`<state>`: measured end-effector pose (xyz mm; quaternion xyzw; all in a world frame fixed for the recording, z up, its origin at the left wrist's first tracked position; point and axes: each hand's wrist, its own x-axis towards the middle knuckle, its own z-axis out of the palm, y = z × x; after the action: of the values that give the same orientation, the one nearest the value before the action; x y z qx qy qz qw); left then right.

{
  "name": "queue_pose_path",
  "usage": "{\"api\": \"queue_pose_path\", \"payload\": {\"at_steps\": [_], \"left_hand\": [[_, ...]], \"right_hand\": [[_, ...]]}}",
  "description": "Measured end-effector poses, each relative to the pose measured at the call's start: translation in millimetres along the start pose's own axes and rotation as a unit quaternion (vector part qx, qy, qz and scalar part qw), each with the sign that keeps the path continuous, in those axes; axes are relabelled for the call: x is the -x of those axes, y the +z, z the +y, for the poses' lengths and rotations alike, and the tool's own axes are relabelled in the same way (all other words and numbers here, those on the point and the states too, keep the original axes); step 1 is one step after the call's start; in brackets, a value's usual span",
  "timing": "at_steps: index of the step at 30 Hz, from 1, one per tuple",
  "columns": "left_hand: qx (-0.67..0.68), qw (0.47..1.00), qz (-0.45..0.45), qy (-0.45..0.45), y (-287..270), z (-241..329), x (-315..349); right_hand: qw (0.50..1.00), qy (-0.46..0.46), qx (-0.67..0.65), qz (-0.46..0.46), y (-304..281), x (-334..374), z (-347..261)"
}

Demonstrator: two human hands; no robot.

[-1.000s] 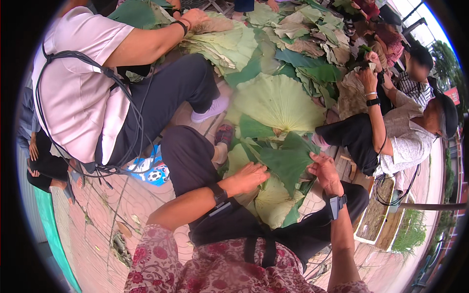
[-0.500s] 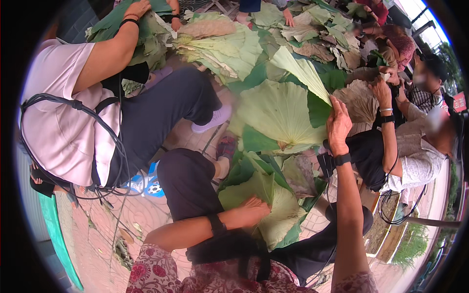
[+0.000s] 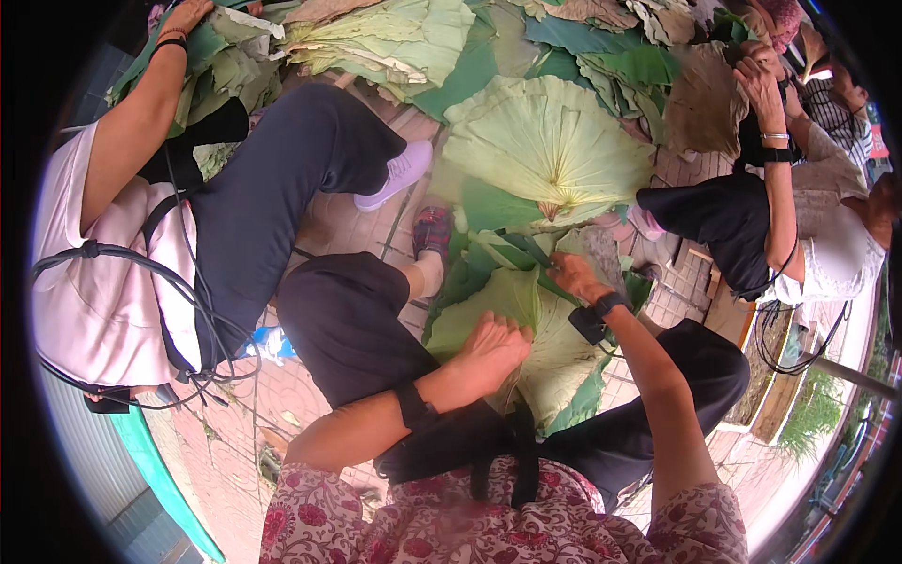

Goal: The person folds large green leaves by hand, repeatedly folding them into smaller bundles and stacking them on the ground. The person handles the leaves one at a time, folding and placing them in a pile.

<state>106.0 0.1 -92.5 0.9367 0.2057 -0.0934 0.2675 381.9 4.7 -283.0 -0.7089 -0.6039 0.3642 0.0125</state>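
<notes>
Between my knees lies a stack of large lotus leaves, pale green on top, with a folded green lotus leaf (image 3: 493, 305) at its left. My left hand (image 3: 493, 354) is closed in a pinch on that leaf's edge. At the far side of the same stack, my right hand (image 3: 575, 279) has its fingers curled at a leaf edge; it looks closed on the leaf, though the fingertips are partly hidden. Just beyond, a wide pale lotus leaf (image 3: 554, 150) is spread flat, its ribs fanning from the near stem point.
More lotus leaves (image 3: 376, 42) are heaped on the far side. A person in a pink top (image 3: 113, 310) sits at left with leaves; another in a pale shirt (image 3: 822, 244) holds a brown leaf (image 3: 703, 99) at right. Black cables (image 3: 794, 352) hang beside that person.
My right hand has let go of the raised pale leaf and come nearer, to the stack between my knees. That leaf now lies flat. My left hand stays on the folded leaf.
</notes>
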Motion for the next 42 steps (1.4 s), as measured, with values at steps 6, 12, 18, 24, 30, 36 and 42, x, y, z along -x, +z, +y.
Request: {"api": "queue_pose_path", "payload": {"at_steps": [6,12,18,24,30,36,42], "left_hand": [[-0.054,0.997,0.035,-0.052,-1.3,-9.1,3.2],[-0.030,0.996,0.056,-0.069,4.3,-16.6,8.4],[0.044,0.992,0.117,-0.020,26.0,-30.1,0.6],[0.067,0.970,0.234,-0.017,-1.3,-22.4,15.0],[0.123,0.914,0.385,0.032,-23.2,-4.8,13.3],[0.097,0.938,0.264,-0.202,-17.7,-16.8,19.9],[0.154,0.982,-0.013,-0.110,36.9,-15.6,15.7]], "right_hand": [[0.985,0.016,-0.175,-0.003,12.1,67.8,-13.6],[0.974,-0.096,-0.133,0.156,8.1,108.3,-90.4],[0.956,-0.177,-0.096,0.215,21.7,132.6,-132.3],[0.954,-0.183,-0.159,0.179,-19.7,166.2,-163.1],[0.950,0.021,-0.272,0.155,-34.5,174.6,-144.9],[0.783,0.074,-0.582,0.204,-70.0,168.1,-137.7],[0.808,0.125,-0.558,0.144,-72.9,153.5,-100.3]]}}
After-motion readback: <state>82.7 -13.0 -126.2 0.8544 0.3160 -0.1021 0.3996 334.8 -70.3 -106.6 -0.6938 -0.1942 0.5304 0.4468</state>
